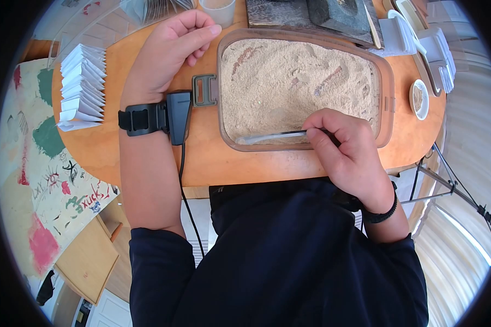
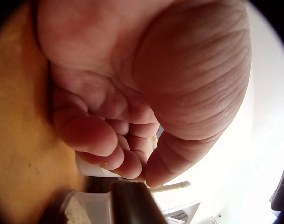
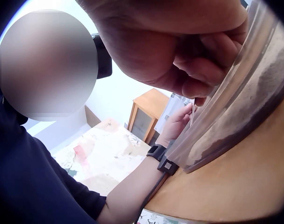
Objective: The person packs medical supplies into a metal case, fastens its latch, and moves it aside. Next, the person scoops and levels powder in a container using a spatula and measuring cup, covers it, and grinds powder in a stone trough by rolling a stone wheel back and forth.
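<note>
A clear brown plastic box (image 1: 388, 109) full of beige, sand-like powder (image 1: 278, 71) sits on the table in the head view. My right hand (image 1: 346, 147) is over its near rim and pinches a slim metal spatula (image 1: 273, 135) between thumb and fingers. The spatula's flat end lies low along the powder's near edge. Ridges and brownish pieces show in the powder. Left of the box, my left hand (image 1: 174, 52) rests on its side with fingers loosely curled, close to a translucent cup (image 1: 219, 12). Its palm (image 2: 100, 42) holds nothing in the left wrist view.
A row of folded white papers (image 1: 82, 87) stands at the table's left. Behind the box lies a dark board (image 1: 273, 16) bearing a grey stone block (image 1: 338, 13). A small white bowl (image 1: 419, 100) sits right, near more folded papers (image 1: 439, 54). A cable (image 1: 183, 174) hangs from the left wrist.
</note>
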Tool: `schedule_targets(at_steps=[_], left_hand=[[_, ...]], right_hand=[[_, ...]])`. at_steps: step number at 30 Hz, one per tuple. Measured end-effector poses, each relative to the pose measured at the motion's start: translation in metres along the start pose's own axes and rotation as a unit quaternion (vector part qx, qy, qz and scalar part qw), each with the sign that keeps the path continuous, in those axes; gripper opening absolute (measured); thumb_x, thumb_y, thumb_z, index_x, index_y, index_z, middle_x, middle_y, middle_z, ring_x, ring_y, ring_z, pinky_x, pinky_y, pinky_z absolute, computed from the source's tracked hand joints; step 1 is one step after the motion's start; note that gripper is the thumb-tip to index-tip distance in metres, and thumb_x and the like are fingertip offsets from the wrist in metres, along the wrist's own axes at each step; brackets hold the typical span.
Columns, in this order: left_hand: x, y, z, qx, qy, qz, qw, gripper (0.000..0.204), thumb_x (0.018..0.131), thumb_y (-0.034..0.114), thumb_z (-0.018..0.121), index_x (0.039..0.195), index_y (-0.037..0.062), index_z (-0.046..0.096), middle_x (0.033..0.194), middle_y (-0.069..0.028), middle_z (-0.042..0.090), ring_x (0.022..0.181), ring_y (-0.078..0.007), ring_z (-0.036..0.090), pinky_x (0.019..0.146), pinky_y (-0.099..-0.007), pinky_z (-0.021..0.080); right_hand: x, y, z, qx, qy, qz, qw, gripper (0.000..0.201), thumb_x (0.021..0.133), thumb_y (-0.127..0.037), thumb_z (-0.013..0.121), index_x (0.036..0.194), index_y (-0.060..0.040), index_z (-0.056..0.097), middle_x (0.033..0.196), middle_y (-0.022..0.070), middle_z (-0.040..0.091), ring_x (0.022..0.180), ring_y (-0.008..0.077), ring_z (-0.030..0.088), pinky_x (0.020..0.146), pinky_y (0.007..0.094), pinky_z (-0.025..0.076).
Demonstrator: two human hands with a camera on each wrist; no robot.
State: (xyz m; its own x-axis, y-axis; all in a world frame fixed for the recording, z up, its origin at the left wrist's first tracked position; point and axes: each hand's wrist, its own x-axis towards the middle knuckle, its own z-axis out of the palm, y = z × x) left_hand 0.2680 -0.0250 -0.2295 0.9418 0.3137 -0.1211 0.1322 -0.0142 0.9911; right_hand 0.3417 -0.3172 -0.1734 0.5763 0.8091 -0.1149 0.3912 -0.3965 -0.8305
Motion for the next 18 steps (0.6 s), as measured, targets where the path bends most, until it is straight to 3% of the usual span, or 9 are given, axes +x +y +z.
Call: schedule_targets(at_steps=[7,9,11,12,13,16,18], left_hand=[[0.004,-0.001,-0.002,-0.005,-0.022,-0.001,1.0,0.013,0.096,0.023,0.063,0.092,0.0113,0.06,0.073,0.0078,0.051,0.064,-0.0015,0.043,0.056,-0.0177,0.033],[0.001,0.001,-0.001,0.007,0.001,-0.034,0.999,0.012,0.096,0.021,0.062,0.092,0.0111,0.059,0.072,0.0072,0.051,0.062,-0.0021,0.043,0.055,-0.0181,0.033],[0.001,-0.001,-0.001,-0.008,0.002,-0.031,0.999,0.011,0.096,0.021,0.062,0.091,0.0112,0.059,0.072,0.0074,0.051,0.062,-0.0019,0.043,0.055,-0.0179,0.033],[0.001,-0.001,-0.001,-0.017,0.007,-0.04,0.999,0.011,0.096,0.021,0.062,0.091,0.0113,0.058,0.071,0.0075,0.051,0.061,-0.0017,0.043,0.055,-0.0176,0.033],[0.0,0.0,-0.001,-0.018,0.008,-0.029,0.999,0.011,0.096,0.021,0.062,0.091,0.0113,0.058,0.071,0.0075,0.051,0.061,-0.0017,0.043,0.055,-0.0176,0.033],[-0.001,0.004,-0.001,-0.018,0.006,-0.059,0.998,0.011,0.095,0.019,0.064,0.089,0.0107,0.06,0.071,0.0088,0.051,0.062,0.0,0.044,0.055,-0.0168,0.036],[-0.002,0.007,0.001,-0.019,0.005,-0.053,0.998,0.01,0.095,0.019,0.063,0.089,0.0109,0.059,0.071,0.0083,0.051,0.062,-0.0005,0.045,0.056,-0.0167,0.035]], right_hand=[[-0.001,0.001,-0.003,0.0,0.0,0.017,1.0,0.009,0.084,-0.001,0.058,0.087,-0.0003,0.066,0.068,0.0169,0.062,0.061,0.0324,0.064,0.057,0.0369,0.05],[0.0,-0.001,-0.012,-0.016,0.003,0.018,1.0,0.009,0.084,0.0,0.058,0.087,-0.0003,0.066,0.068,0.0169,0.062,0.061,0.0318,0.064,0.057,0.0365,0.049],[0.0,-0.004,-0.02,0.028,-0.003,0.085,0.996,0.009,0.085,-0.001,0.059,0.088,-0.0002,0.067,0.067,0.0168,0.061,0.059,0.0279,0.063,0.056,0.0349,0.048],[-0.003,0.0,-0.024,0.04,0.019,0.072,0.996,0.008,0.088,-0.002,0.059,0.089,0.0005,0.066,0.064,0.0101,0.06,0.056,0.0183,0.059,0.054,0.0316,0.046],[-0.005,0.005,-0.03,0.033,0.025,0.064,0.997,0.008,0.088,-0.002,0.059,0.089,0.0005,0.066,0.064,0.0101,0.06,0.056,0.0183,0.059,0.054,0.0316,0.046],[-0.005,0.006,-0.058,0.159,0.089,0.163,0.97,0.01,0.092,-0.005,0.058,0.092,0.0005,0.066,0.067,-0.0043,0.055,0.061,0.0042,0.05,0.055,0.0225,0.039],[0.0,0.004,-0.079,0.156,0.137,0.145,0.967,0.01,0.092,-0.005,0.057,0.092,0.0006,0.066,0.067,-0.004,0.055,0.061,0.004,0.05,0.055,0.0218,0.039]])
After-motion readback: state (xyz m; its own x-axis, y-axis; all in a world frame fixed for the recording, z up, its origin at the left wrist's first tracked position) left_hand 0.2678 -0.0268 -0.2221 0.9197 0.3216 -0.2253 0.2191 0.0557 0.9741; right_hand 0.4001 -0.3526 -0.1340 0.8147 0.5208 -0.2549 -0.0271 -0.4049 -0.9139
